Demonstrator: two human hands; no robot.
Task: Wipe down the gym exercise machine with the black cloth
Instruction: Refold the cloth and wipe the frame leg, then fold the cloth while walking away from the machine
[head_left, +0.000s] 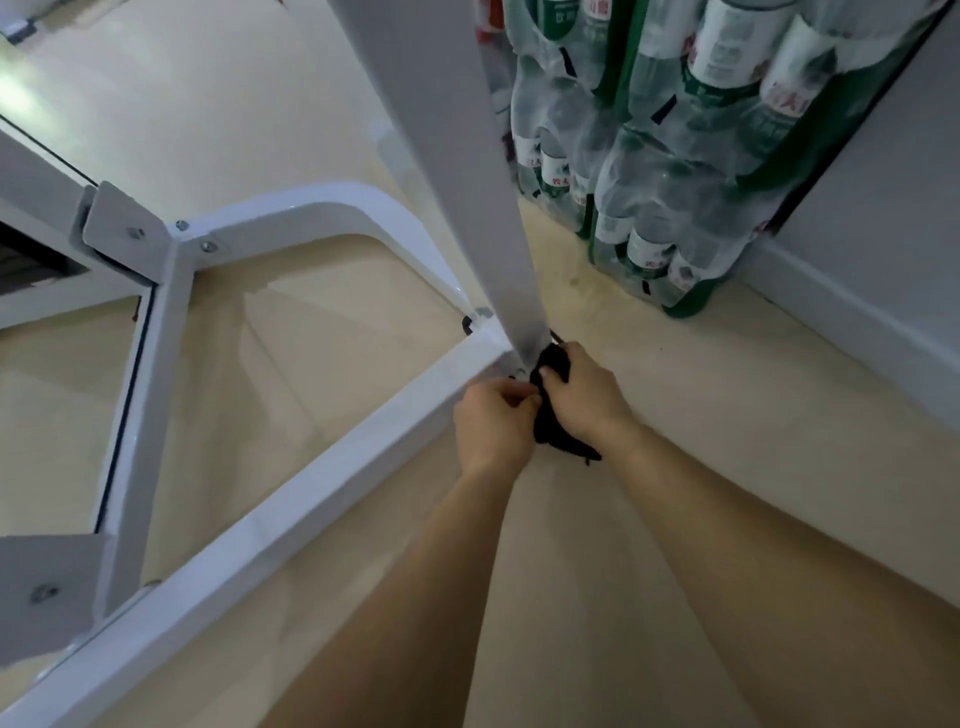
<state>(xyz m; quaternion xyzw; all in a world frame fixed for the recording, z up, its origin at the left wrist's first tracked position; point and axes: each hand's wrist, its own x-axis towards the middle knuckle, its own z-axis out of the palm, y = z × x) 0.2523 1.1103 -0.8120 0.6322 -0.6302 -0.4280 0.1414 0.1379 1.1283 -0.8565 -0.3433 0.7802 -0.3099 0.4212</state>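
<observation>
Beige floor (675, 415), grey wall (883, 182), bottle packs (675, 156)

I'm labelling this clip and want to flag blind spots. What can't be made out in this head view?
1. The black cloth: mostly covered by the left hand and right hand gripping it, head view.
2. Where the upright post meets the floor bar: hidden behind cloth and hands.
3. Top of the post: cut off by the upper edge.
4. The bottle packs: label print blurred, unreadable.
</observation>
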